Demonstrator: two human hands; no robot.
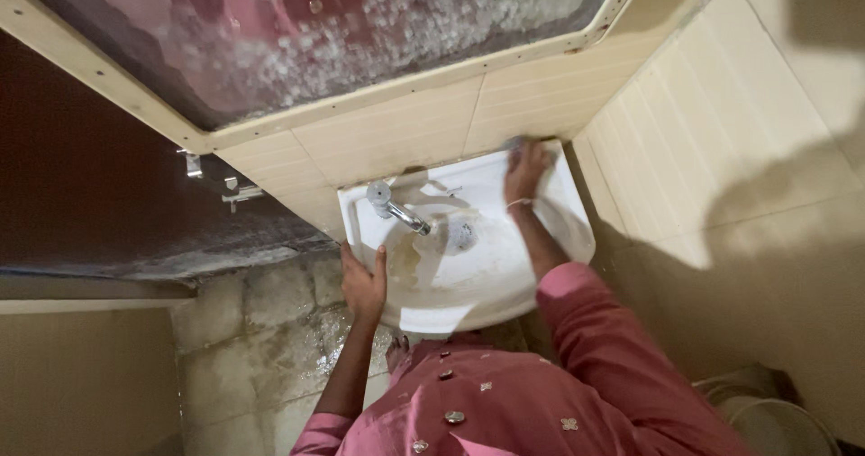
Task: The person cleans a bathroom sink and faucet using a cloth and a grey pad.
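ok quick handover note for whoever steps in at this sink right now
Left hand: open, resting on the front left rim of the white wash basin.
Right hand: pressed on the back right corner of the basin by the tiled wall, apparently over a small scrubber; hard to tell.
Tap: at the back left, no water seen running.
Done: not clear; stains show in the bowl near the drain.
Left: bowl, probably the rest of the rim.
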